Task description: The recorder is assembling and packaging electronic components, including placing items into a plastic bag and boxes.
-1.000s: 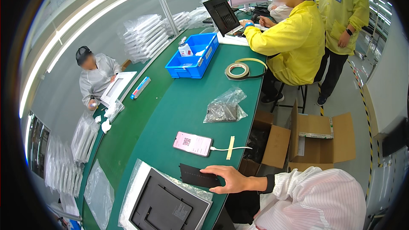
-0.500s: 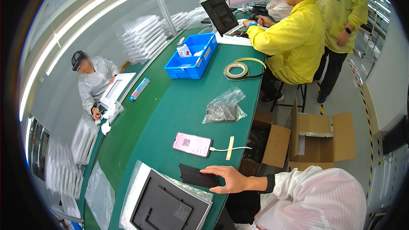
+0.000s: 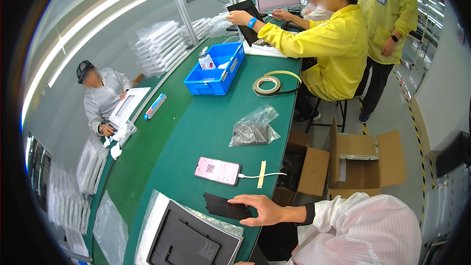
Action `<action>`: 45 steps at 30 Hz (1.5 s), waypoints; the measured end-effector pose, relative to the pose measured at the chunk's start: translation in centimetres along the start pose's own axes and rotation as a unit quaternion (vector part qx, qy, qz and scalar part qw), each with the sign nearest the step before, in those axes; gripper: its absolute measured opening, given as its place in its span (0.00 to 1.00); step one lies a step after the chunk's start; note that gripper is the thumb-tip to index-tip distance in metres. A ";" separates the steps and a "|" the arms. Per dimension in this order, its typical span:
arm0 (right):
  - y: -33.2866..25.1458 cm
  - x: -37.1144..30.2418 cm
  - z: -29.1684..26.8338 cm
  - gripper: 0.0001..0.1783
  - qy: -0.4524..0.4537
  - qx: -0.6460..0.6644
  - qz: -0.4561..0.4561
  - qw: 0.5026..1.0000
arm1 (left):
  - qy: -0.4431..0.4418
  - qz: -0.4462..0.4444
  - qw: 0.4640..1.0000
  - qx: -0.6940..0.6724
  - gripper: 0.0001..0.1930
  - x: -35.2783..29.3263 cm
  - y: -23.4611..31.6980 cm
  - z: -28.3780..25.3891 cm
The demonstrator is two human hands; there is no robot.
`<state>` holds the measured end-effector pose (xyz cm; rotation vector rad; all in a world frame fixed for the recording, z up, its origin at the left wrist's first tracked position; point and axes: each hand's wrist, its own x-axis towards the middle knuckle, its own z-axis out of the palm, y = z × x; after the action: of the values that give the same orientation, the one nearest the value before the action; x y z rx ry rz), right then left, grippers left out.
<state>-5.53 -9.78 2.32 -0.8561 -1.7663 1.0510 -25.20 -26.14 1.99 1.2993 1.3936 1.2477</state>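
With thumb and fingers, my right hand (image 3: 265,210) grips the right end of a thin black plate (image 3: 221,207) just above the green table. Part of the plate's lower edge lies close over a large flat black panel (image 3: 189,238) with a raised rectangle on it, which rests on white sheeting and clear wrap. At the bottom edge, only a sliver of my left hand (image 3: 244,263) shows beside the panel's near edge; its fingers are mostly cut off. Beyond the plate lies a phone (image 3: 217,171) with a lit screen and a white cable.
A clear bag of dark parts (image 3: 254,130), tape rolls (image 3: 267,86) and a blue bin (image 3: 216,88) stand farther along the table. Open cardboard boxes (image 3: 314,172) are at the right. One person in yellow (image 3: 333,44) sits at the far end; another (image 3: 105,95) works across.
A bit of my left hand has come in at the bottom edge. My right hand keeps its grip on the plate. The seated person in yellow has raised an arm to the dark screen.
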 end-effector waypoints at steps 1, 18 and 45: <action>-0.1 0.0 -0.1 0.35 -0.001 -0.001 0.001 1.000 | 0.000 -0.001 1.000 -0.001 0.03 -0.1 0.0 0.0; -0.1 0.0 0.1 0.35 0.002 -0.001 0.008 1.000 | 0.027 -0.029 0.998 -0.051 0.04 0.1 1.1 0.2; 0.0 0.0 0.2 0.33 0.032 -0.013 -0.036 0.999 | 0.042 -0.043 0.998 -0.031 0.04 0.4 1.6 0.7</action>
<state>-5.75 -9.84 2.31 -0.8264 -1.7472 0.9447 -24.31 -25.70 3.48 1.1452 1.4420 1.2896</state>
